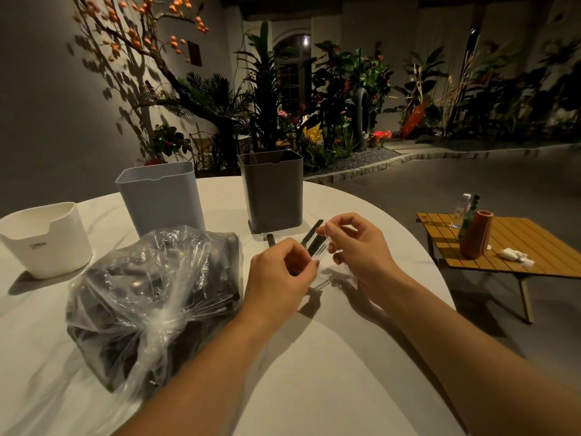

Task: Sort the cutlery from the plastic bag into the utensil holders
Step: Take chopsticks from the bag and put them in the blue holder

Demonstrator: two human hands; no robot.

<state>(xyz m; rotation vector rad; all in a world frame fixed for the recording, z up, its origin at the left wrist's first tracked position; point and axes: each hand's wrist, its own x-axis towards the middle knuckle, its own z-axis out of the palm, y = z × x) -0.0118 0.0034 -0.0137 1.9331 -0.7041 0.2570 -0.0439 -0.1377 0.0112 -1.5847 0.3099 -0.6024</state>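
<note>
Presently both hands work above the white table (pixel 330 357), close together. Left hand (pixel 279 275) and right hand (pixel 358 247) each pinch a clear wrapper (pixel 323 251) holding black cutlery (pixel 311 237) — the piece type cannot be told. Plastic bag (pixel 151 297), knotted and full of dark cutlery, lies just left of the left hand. Three holders stand behind it: white holder (pixel 47 243) far left, light blue holder (pixel 162 199) in the middle, dark grey holder (pixel 273 193) right — something upright shows inside the grey one. One loose black piece (pixel 270 239) lies at its base.
</note>
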